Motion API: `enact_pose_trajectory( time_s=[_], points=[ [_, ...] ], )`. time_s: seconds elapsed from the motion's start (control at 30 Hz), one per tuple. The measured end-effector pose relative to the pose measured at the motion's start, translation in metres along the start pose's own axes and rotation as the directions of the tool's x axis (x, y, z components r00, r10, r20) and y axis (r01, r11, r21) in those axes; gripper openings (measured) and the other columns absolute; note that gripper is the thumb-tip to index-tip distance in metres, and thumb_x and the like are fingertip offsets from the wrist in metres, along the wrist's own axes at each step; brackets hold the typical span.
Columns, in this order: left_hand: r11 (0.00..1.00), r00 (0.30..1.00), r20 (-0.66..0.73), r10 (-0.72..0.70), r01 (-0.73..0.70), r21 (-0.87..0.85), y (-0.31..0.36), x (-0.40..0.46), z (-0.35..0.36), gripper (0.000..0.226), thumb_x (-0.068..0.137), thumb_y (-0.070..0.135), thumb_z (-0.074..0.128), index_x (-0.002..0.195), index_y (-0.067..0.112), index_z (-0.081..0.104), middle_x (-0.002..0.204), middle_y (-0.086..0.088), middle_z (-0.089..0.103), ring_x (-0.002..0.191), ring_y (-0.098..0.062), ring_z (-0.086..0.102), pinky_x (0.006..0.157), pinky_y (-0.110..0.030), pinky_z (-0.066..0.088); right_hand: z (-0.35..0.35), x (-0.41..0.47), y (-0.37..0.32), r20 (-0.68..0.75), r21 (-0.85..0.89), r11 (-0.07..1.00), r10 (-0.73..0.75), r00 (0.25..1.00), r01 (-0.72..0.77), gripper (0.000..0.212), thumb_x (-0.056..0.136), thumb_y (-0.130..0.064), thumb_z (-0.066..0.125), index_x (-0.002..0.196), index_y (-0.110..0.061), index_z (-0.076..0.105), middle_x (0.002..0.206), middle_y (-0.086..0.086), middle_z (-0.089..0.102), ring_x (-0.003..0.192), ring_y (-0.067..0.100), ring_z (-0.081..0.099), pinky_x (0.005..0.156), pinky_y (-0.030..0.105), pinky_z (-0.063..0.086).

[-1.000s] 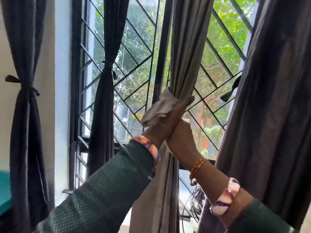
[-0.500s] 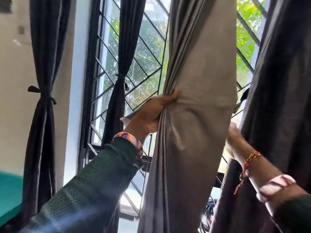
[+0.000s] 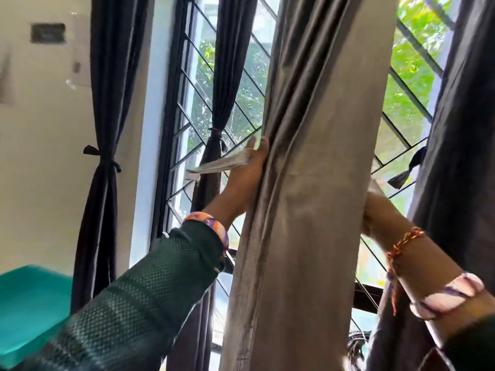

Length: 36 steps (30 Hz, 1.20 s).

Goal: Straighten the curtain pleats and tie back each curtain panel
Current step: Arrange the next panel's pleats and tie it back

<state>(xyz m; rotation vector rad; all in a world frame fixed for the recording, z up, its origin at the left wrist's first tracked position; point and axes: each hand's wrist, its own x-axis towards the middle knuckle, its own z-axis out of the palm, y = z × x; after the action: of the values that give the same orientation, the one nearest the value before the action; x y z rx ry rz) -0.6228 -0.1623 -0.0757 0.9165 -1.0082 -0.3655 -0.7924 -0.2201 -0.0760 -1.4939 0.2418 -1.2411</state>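
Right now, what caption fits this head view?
Both hands, left and right, spread the grey curtain at the window.

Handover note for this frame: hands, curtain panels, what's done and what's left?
Left hand: on the left edge of the grey panel, a strip that looks like its tie across the fingers.
Right hand: mostly hidden behind the panel's right edge; grip unclear.
Done: far-left dark panel and the next dark panel are tied.
Left: gather the grey panel's pleats and tie it; the right dark panel hangs loose, its tie dangling.
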Motion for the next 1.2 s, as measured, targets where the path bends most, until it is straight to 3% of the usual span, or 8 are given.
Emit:
enact_pose_trajectory(
  time_s=[0.13, 0.2, 0.3, 0.43, 0.53, 0.87, 1.03, 1.2],
  points=[
    [0.862, 0.827, -0.340, 0.447, -0.297, 0.411, 0.001, -0.007, 0.015, 0.050, 0.094, 0.040, 0.039, 0.138, 0.016, 0.043, 0.123, -0.005, 0.058, 0.113, -0.017, 0.053, 0.088, -0.014, 0.035, 0.015, 0.013, 0.005, -0.085, -0.541, 0.806, -0.338, 0.937, 0.241, 0.026, 0.059, -0.020, 0.054, 0.065, 0.001, 0.068, 0.070, 0.000, 0.050, 0.076, 0.013, 0.051, 0.059, 0.034, 0.045],
    [0.589, 0.666, -0.151, 0.730, -0.502, 0.633, 0.004, -0.008, 0.020, 0.054, 0.088, 0.024, 0.034, 0.130, -0.005, 0.049, 0.123, -0.022, 0.057, 0.109, -0.035, 0.055, 0.092, -0.033, 0.042, 0.015, 0.012, 0.000, -0.015, -0.794, 0.526, -0.517, 0.856, 0.304, 0.036, 0.064, -0.028, 0.055, 0.069, 0.006, 0.067, 0.104, 0.024, 0.041, 0.090, 0.017, 0.058, 0.055, 0.028, 0.028],
    [0.221, 0.497, 0.206, 0.843, -0.670, 0.709, 0.006, -0.009, 0.026, 0.059, 0.089, 0.033, 0.036, 0.135, -0.002, 0.041, 0.133, -0.030, 0.043, 0.121, -0.036, 0.041, 0.103, -0.035, 0.033, 0.023, -0.001, -0.010, 0.155, -0.874, 0.295, -0.584, 0.797, 0.386, 0.034, 0.072, -0.032, 0.057, 0.068, 0.001, 0.065, 0.079, 0.029, 0.066, 0.086, 0.046, 0.061, 0.054, 0.028, 0.022],
    [-0.305, 0.233, 0.738, 0.633, -0.801, 0.514, 0.016, -0.012, 0.033, 0.062, 0.085, 0.040, 0.044, 0.139, 0.015, 0.027, 0.144, -0.016, 0.040, 0.135, -0.026, 0.033, 0.111, -0.035, 0.021, 0.023, -0.002, -0.017, 0.214, -0.727, 0.524, -0.441, 0.872, 0.444, 0.025, 0.089, -0.018, 0.055, 0.103, 0.001, 0.063, 0.095, 0.010, 0.069, 0.106, 0.029, 0.062, 0.087, 0.029, 0.045],
    [-0.364, 0.236, 0.813, 0.531, -0.803, 0.471, 0.020, -0.006, 0.036, 0.068, 0.077, 0.039, 0.049, 0.138, 0.009, 0.038, 0.125, -0.007, 0.061, 0.122, -0.022, 0.051, 0.106, -0.037, 0.023, 0.001, 0.003, -0.018, 0.220, -0.601, 0.684, -0.356, 0.908, 0.414, 0.023, 0.085, 0.002, 0.059, 0.108, -0.001, 0.061, 0.060, -0.018, 0.065, 0.064, -0.015, 0.058, 0.065, 0.014, 0.047],
    [-0.707, 0.198, 0.909, 0.367, -0.576, 0.411, 0.003, 0.015, 0.056, 0.017, 0.071, 0.020, 0.050, 0.081, 0.015, 0.063, 0.078, -0.006, 0.068, 0.079, -0.026, 0.065, 0.088, -0.038, 0.037, -0.043, -0.006, -0.051, -0.110, -0.340, 0.929, -0.194, 0.975, 0.146, 0.020, 0.075, 0.010, 0.063, 0.069, -0.008, 0.060, 0.052, 0.005, 0.060, 0.039, 0.007, 0.056, 0.041, 0.018, 0.049],
    [-0.809, -0.090, 0.923, 0.374, -0.518, 0.277, -0.002, 0.009, 0.077, 0.032, 0.089, 0.016, 0.042, 0.120, 0.026, 0.042, 0.096, -0.007, 0.069, 0.074, -0.022, 0.062, 0.074, -0.035, 0.038, -0.045, 0.005, -0.054, -0.232, -0.482, 0.865, -0.277, 0.932, 0.138, 0.022, 0.074, -0.001, 0.068, 0.058, -0.015, 0.059, 0.056, 0.008, 0.061, 0.041, 0.011, 0.058, 0.045, 0.024, 0.052],
    [-0.811, -0.053, 0.871, 0.488, -0.397, 0.430, -0.008, 0.008, 0.091, 0.016, 0.089, 0.015, 0.043, 0.100, 0.013, 0.055, 0.098, -0.014, 0.070, 0.069, -0.023, 0.061, 0.066, -0.034, 0.031, -0.036, 0.011, -0.051, -0.170, -0.666, 0.706, -0.458, 0.873, 0.240, 0.015, 0.066, -0.021, 0.073, 0.054, -0.020, 0.064, 0.060, 0.002, 0.067, 0.058, 0.012, 0.063, 0.061, 0.029, 0.050]
  ],
)
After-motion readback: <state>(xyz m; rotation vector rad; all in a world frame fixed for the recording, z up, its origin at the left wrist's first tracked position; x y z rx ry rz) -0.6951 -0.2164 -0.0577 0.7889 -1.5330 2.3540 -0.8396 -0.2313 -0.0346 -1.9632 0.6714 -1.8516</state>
